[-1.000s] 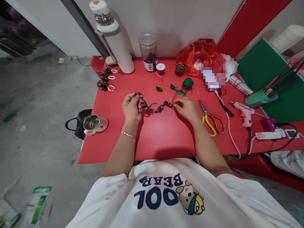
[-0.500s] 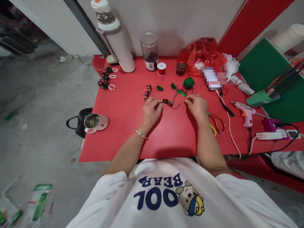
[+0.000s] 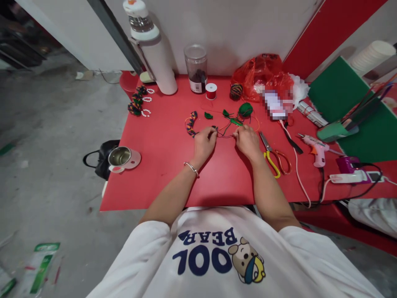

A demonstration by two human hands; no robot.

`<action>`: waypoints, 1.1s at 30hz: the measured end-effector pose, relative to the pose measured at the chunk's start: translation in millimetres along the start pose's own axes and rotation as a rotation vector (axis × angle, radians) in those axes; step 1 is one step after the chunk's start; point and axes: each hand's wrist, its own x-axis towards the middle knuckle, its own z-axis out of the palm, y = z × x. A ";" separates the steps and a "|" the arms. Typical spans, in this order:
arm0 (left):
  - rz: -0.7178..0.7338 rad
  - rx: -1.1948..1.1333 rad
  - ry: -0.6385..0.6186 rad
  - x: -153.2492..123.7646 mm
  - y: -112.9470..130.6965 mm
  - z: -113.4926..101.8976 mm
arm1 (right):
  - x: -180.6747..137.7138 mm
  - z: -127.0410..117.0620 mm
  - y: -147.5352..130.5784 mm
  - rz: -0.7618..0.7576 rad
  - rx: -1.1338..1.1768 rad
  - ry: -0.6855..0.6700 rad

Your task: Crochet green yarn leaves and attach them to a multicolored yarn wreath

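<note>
A multicoloured braided cord (image 3: 191,123) lies curled on the red table (image 3: 161,165), its loose end trailing left of my hands. My left hand (image 3: 204,143) pinches the braid's near end, fingers closed. My right hand (image 3: 246,140) is closed on the thin loose threads (image 3: 226,133) that run between the two hands. A green yarn ball (image 3: 245,109) and green scraps (image 3: 208,116) lie just beyond my fingers.
Scissors (image 3: 273,155) lie right of my right hand, a glue gun (image 3: 314,145) and power strip (image 3: 350,177) farther right. At the back stand a white flask (image 3: 151,45), a jar (image 3: 196,68), a red spool (image 3: 211,91) and a red bag (image 3: 263,76). A metal cup (image 3: 122,157) sits at the left edge.
My left hand slid right along the braid from its far end to its near end. The freed braid curled up at the left. Both hands came close together on the threads.
</note>
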 end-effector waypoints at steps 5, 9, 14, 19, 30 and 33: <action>-0.352 -0.471 0.116 -0.4 6.5 -8.7 | -1.5 -8.6 -6.1 -0.082 0.341 -0.212; -0.370 -0.550 0.112 -2.4 10.6 -14.5 | -5.8 -11.7 -12.4 -0.206 0.449 -0.469; -0.352 -0.581 0.051 -5.1 8.1 -14.0 | -9.3 -12.5 -16.8 -0.249 0.452 -0.457; -0.326 -0.613 -0.017 -8.0 4.0 -10.4 | -6.5 -3.5 -18.6 -0.163 0.652 -0.007; -0.350 -0.693 -0.191 -13.8 13.5 -7.7 | -4.4 13.1 -18.9 -0.311 0.632 -0.031; -0.361 -0.705 -0.169 -14.6 17.8 -8.0 | -4.7 17.2 -17.9 -0.317 0.561 0.035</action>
